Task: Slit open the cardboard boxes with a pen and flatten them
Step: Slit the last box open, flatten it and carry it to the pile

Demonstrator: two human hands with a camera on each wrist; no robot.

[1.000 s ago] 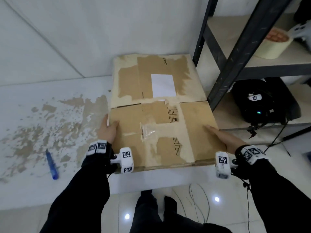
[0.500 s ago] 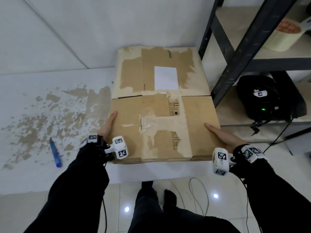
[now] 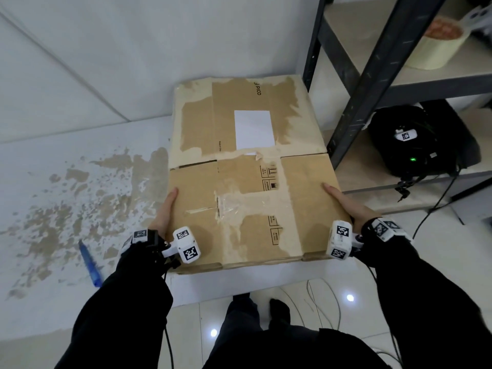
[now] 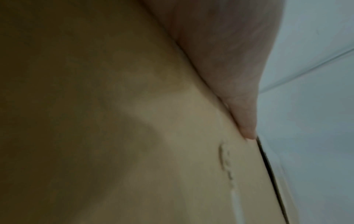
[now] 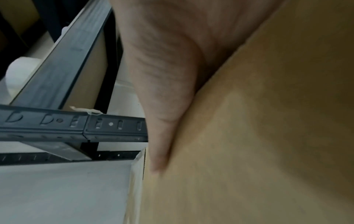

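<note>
A flattened cardboard box (image 3: 250, 171) lies on a white table (image 3: 53, 187) whose surface is peeled in brown patches, its far edge against the wall and its right side next to a dark metal shelf (image 3: 354, 83). The box carries strips of old tape and a white label (image 3: 254, 129). The person's left hand (image 3: 163, 211) lies along the box's left edge with the fingers straight and together, the thumb on top of the cardboard; the left wrist view shows a fingertip (image 4: 247, 128) pressed flat to the brown side. The right hand (image 3: 346, 202) lies along the right edge in the same way, fingers straight and together against the cardboard, as the right wrist view also shows (image 5: 162, 151). Neither hand curls round anything. A blue pen (image 3: 90, 265) lies on the table to the left of the box, well apart from the left hand. On the shelf sit a roll of tape (image 3: 436, 43) and a black device (image 3: 415, 142) with a green light.
</note>
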